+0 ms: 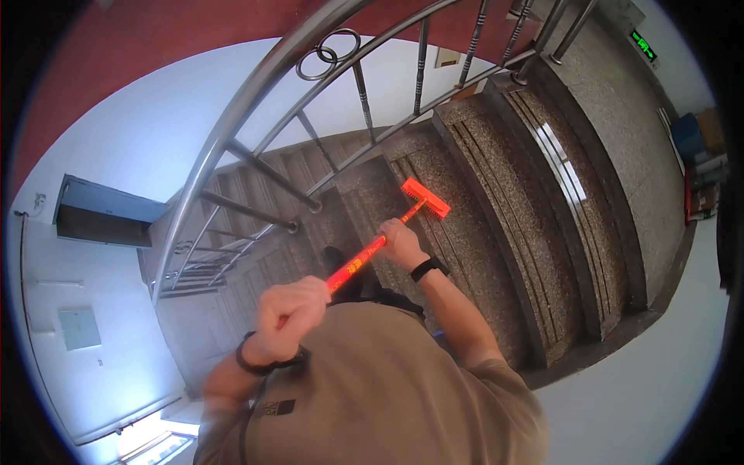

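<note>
A long-handled scrub brush with an orange-red head [425, 198] and a red handle [356, 262] with yellow print slants across in front of me. My left hand [291, 315] is wrapped round the upper end of the handle, close to my chest. Further down, near the head, my right hand [402, 245] grips the same handle. The bristled head is at a speckled stone step [465, 240]; whether the bristles press on it I cannot tell. A dark band [428, 269] circles my right wrist, and dark bands are on the left one too.
Stone stairs rise to a landing [620, 124] at the right, and lower flights descend at the left. A steel railing [213, 159] curves along the left side. Boxes and a blue container [687, 137] stand by the far right wall. A green exit sign [643, 46] glows above.
</note>
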Motion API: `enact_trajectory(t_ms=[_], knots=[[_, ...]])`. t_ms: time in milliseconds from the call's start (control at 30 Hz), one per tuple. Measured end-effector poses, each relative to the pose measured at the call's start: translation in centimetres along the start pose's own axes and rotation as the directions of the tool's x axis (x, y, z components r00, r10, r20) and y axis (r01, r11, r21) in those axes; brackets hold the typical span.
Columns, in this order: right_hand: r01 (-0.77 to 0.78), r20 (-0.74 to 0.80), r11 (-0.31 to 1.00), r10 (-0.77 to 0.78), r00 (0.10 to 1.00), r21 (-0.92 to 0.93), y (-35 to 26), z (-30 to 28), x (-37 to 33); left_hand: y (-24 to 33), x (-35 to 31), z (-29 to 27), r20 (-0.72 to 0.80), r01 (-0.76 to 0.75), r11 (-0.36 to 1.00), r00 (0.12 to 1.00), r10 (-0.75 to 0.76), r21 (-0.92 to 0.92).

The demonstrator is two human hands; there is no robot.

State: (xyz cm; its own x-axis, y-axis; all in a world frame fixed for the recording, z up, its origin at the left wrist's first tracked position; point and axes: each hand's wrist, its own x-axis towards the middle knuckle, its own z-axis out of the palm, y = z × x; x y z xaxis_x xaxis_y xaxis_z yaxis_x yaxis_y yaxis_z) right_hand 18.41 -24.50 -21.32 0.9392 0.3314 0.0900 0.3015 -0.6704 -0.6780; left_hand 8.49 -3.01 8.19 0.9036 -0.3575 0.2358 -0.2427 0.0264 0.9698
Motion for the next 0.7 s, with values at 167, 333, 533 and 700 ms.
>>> enact_trajectory(t_ms=[167,333,533,700], knots=[[0.068,-0.023,0.998,-0.068,0.997,-0.012,2.9,0.5,2.2,-1.5,1.1,0.7,-0.005,0.001,1.000,1.000,-0.001,0.027],[0.059,-0.027,0.998,-0.059,0.998,-0.006,5.0,0.7,5.5,-3.7,3.4,-0.6,-0.060,0.003,1.000,0.998,-0.003,-0.012],[0.101,-0.096,0.992,-0.094,0.991,0.078,7.2,-1.3,7.8,-5.3,7.5,-1.0,0.193,-0.126,0.989,0.975,0.110,0.071],[-0.073,-0.224,0.971,0.125,0.967,0.226,4.7,-2.0,6.4,-5.6,10.5,-1.9,0.587,-0.242,0.967,0.773,0.241,-0.079]])
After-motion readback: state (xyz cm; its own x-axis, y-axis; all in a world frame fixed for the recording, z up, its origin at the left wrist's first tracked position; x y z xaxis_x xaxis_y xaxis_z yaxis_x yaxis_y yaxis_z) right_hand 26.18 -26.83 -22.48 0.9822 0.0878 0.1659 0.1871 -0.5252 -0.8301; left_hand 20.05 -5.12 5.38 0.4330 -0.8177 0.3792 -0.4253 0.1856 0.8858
